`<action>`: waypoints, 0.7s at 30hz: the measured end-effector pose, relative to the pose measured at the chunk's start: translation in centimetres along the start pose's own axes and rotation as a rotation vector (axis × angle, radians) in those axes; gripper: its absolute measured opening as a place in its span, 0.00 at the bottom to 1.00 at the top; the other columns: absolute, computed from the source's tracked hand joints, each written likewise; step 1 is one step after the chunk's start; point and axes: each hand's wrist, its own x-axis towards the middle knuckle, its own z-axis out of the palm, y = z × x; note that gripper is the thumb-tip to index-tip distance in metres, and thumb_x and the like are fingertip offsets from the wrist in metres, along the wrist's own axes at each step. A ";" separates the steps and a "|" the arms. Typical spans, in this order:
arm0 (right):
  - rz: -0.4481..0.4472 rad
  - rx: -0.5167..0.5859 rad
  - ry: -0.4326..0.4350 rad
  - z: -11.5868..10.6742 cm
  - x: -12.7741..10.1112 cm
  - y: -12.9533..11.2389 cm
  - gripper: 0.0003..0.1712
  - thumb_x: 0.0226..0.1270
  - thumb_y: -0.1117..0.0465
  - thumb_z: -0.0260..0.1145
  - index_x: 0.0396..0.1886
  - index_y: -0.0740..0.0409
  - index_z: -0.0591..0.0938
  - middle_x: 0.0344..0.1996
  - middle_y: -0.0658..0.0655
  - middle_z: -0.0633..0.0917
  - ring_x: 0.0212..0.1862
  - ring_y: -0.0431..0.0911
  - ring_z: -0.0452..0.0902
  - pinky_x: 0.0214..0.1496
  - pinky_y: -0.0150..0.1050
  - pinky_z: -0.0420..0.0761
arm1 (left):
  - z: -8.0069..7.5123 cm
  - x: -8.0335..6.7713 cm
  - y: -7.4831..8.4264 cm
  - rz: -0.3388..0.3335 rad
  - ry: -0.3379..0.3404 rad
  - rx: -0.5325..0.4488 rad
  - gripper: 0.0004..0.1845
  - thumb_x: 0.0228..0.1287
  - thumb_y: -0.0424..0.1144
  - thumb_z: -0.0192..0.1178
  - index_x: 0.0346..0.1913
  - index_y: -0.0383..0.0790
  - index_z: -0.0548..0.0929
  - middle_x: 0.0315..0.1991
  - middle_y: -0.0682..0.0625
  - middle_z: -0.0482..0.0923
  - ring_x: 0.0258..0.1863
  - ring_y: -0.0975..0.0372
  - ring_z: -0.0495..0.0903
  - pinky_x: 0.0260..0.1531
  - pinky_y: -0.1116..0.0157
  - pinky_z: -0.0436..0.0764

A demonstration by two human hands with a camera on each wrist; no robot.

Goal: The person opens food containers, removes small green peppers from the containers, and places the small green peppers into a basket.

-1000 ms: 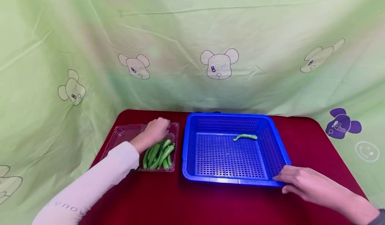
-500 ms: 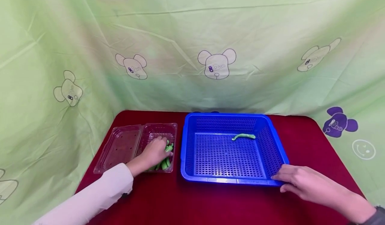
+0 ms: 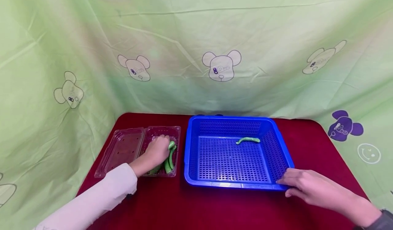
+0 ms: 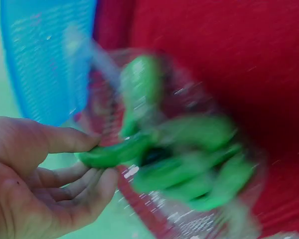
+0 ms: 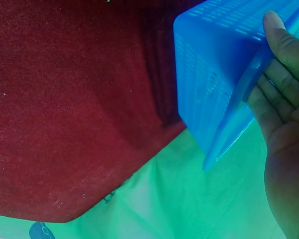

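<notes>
On the red tabletop point(image 3: 196, 206), the biggest thing is the blue basket point(image 3: 196, 182), sitting at about 3 o'clock from the clear clamshell point(image 3: 122, 148), the two just beside each other. One green pepper point(image 3: 248, 140) lies alone on the basket floor, toward its far right. The clamshell's open lid lies flat at its 9 o'clock; its tray half holds the pile of peppers point(image 3: 169, 160).

The left hand point(image 3: 156, 151) is down in the tray, thumb and curled fingers pinching one pepper point(image 4: 112, 154) at its end, as the blurred left wrist view shows; the pile lies at the hand's 3 o'clock. The right hand point(image 3: 310, 187) rests at the basket's near right corner, at about 5 o'clock of the basket, fingers fairly straight; in the right wrist view the thumb point(image 5: 284, 40) lies on the basket's outer wall.

Risks, as I judge them: the pinch sits only on the pepper's end, so it could slip out or swing. Neighbouring peppers touch it and could be dragged over the tray's low rim. The light clamshell could shift or tip, since nothing holds it down.

I can read no brand or writing on the things; the cartoon bears on the green backdrop point(image 3: 196, 35) carry marks too small to read.
</notes>
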 end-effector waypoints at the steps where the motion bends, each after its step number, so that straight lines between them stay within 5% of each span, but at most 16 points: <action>1: 0.000 0.006 -0.001 0.0 0.0 0.0 0.18 0.74 0.40 0.58 0.44 0.44 0.88 0.36 0.33 0.80 0.37 0.27 0.72 0.37 0.17 0.70 | -0.6 0.4 0.1 0.000 0.011 0.003 0.04 0.56 0.24 0.64 0.34 0.31 0.80 0.31 0.40 0.79 0.31 0.49 0.82 0.28 0.50 0.85; 6: -0.008 0.013 0.003 0.0 -0.2 0.0 0.18 0.74 0.42 0.59 0.44 0.45 0.88 0.35 0.34 0.80 0.38 0.28 0.73 0.37 0.18 0.70 | -3.0 2.5 1.5 0.013 0.097 -0.013 0.05 0.64 0.27 0.64 0.41 0.32 0.83 0.33 0.41 0.79 0.32 0.49 0.83 0.26 0.52 0.85; 11: -0.001 0.012 0.010 0.0 -0.3 -0.1 0.18 0.74 0.41 0.59 0.44 0.45 0.88 0.35 0.33 0.79 0.37 0.28 0.72 0.37 0.17 0.68 | -3.4 4.9 4.4 0.071 0.172 -0.021 0.11 0.66 0.29 0.64 0.50 0.34 0.85 0.40 0.41 0.81 0.37 0.47 0.86 0.32 0.51 0.87; 17: 0.016 0.021 0.000 -0.2 0.0 -0.3 0.10 0.67 0.48 0.72 0.44 0.43 0.88 0.35 0.31 0.78 0.37 0.26 0.71 0.37 0.15 0.66 | -3.4 8.0 9.8 0.161 0.113 -0.018 0.18 0.64 0.27 0.64 0.56 0.41 0.86 0.44 0.44 0.82 0.42 0.52 0.86 0.35 0.56 0.88; 21: 0.031 0.032 -0.012 -0.2 0.1 -0.5 0.10 0.69 0.47 0.69 0.44 0.44 0.88 0.35 0.31 0.79 0.37 0.27 0.71 0.37 0.15 0.66 | -2.9 9.8 14.1 0.278 0.032 0.012 0.18 0.64 0.29 0.65 0.56 0.43 0.85 0.47 0.46 0.84 0.47 0.55 0.85 0.41 0.58 0.87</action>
